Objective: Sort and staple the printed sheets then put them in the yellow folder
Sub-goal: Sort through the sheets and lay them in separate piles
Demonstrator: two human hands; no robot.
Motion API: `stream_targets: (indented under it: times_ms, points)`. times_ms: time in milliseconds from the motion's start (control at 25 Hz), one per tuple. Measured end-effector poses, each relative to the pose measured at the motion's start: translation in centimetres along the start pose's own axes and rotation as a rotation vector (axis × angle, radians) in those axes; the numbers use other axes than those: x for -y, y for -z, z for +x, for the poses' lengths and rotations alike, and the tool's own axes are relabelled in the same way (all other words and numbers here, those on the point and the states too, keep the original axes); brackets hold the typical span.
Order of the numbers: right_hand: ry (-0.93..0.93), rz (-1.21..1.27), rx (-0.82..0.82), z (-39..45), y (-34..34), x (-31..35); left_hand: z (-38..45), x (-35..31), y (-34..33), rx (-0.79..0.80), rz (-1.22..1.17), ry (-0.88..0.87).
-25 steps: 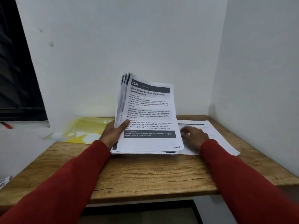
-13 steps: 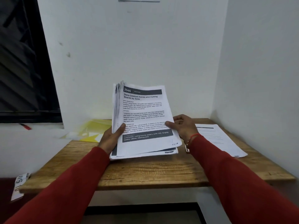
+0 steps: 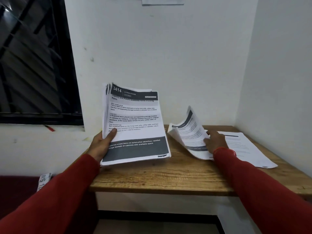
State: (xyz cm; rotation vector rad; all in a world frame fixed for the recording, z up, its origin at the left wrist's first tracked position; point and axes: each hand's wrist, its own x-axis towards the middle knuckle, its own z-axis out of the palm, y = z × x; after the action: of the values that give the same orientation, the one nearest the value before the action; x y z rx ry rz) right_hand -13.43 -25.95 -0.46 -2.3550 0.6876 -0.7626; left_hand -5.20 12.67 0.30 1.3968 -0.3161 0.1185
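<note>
My left hand [image 3: 103,144] grips the left edge of a thick stack of printed sheets [image 3: 135,125], held tilted up with its lower edge near the wooden table [image 3: 152,179]. The top page reads "3414 LIVING ROOM". My right hand [image 3: 215,141] holds a single curled printed sheet [image 3: 189,132] low over the table, to the right of the stack. Further right, another printed sheet [image 3: 244,149] lies flat on the table. The yellow folder is hidden behind the stack; only a sliver of yellow [image 3: 87,138] shows by my left hand. No stapler is in view.
White walls close off the table at the back and on the right. A dark window [image 3: 33,65] sits at the left. A red surface with a white printed label [image 3: 43,181] lies below the table's left side.
My right hand has pulled the top "2946" sheet off the stack and carried it to the right, down toward the table. The "3414" page now shows on top. The view shifted left.
</note>
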Motion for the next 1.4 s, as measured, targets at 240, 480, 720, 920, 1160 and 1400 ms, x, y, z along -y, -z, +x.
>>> stream_targets:
  times_ms: [240, 480, 720, 920, 1160, 1400]
  points:
    - [0.055, 0.043, 0.135, -0.5, -2.6, 1.7, 0.2, -0.6, -2.0, 0.045, -0.043, -0.005]
    - [0.138, 0.001, 0.050, -0.3, -2.9, 0.8, 1.4, -0.1, -5.2, 0.107, -0.044, -0.017]
    - [-0.047, 0.835, -0.011, 0.4, -0.2, 0.6, 2.8, 1.8, -7.0, 0.095, -0.062, 0.028]
    - [0.005, 0.934, 0.210, -0.6, -2.3, 1.8, 2.6, 3.3, -9.3, 0.158, -0.058, 0.054]
    - [-0.045, 0.996, 0.191, -0.1, -2.9, 1.5, 2.8, 3.6, -9.5, 0.147, -0.059, 0.044]
    - [-0.036, 0.916, 0.146, -0.8, -3.0, 2.2, 2.3, 3.3, -9.7, 0.142, -0.043, 0.030]
